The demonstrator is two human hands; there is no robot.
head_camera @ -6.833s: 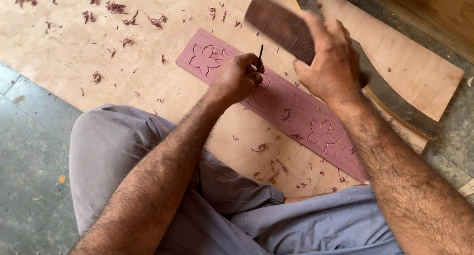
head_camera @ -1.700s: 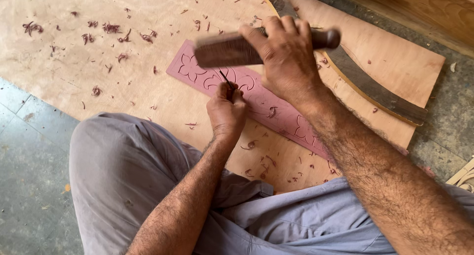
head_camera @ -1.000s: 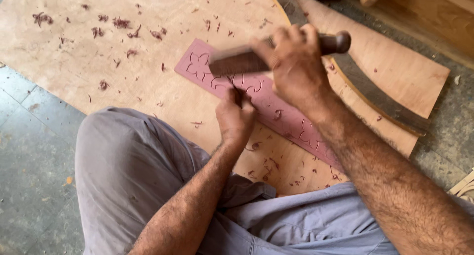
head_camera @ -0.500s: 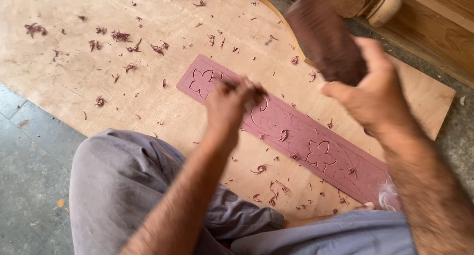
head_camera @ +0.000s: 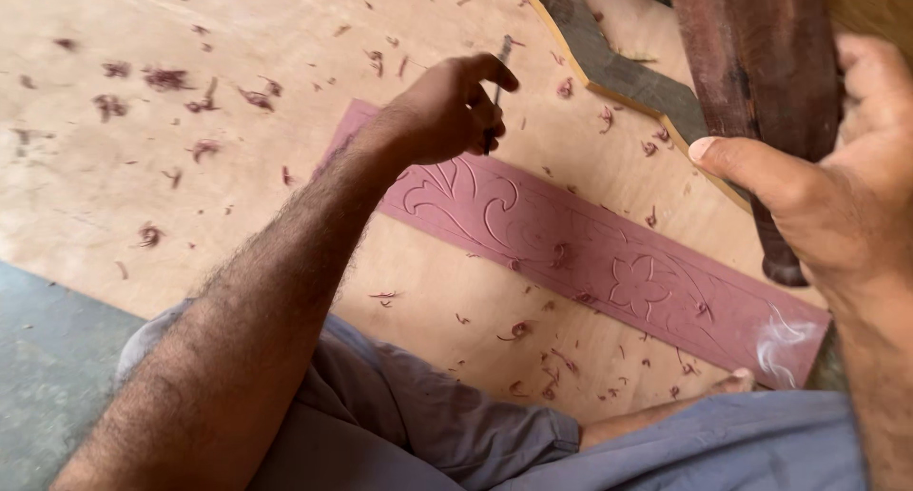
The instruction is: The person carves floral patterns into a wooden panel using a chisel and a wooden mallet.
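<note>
My left hand (head_camera: 447,111) is closed around a thin metal chisel (head_camera: 496,82), held above the left part of a long reddish wooden strip (head_camera: 609,263) carved with flowers and scrolls. My right hand (head_camera: 837,177) grips the handle of a dark wooden mallet (head_camera: 751,54), raised close to the camera at the upper right. The strip lies diagonally on a pale plywood sheet (head_camera: 190,206). The chisel tip is hidden behind my left fingers.
Reddish wood shavings (head_camera: 162,77) are scattered over the plywood. A dark curved wooden piece (head_camera: 618,68) lies beyond the strip. My grey-trousered legs (head_camera: 399,434) fill the bottom of the view, with a toe (head_camera: 737,382) near the strip. Grey floor (head_camera: 48,358) shows at lower left.
The mallet has lifted from the chisel and swung up to the right, close to the camera. My left hand with the chisel has shifted slightly along the strip.
</note>
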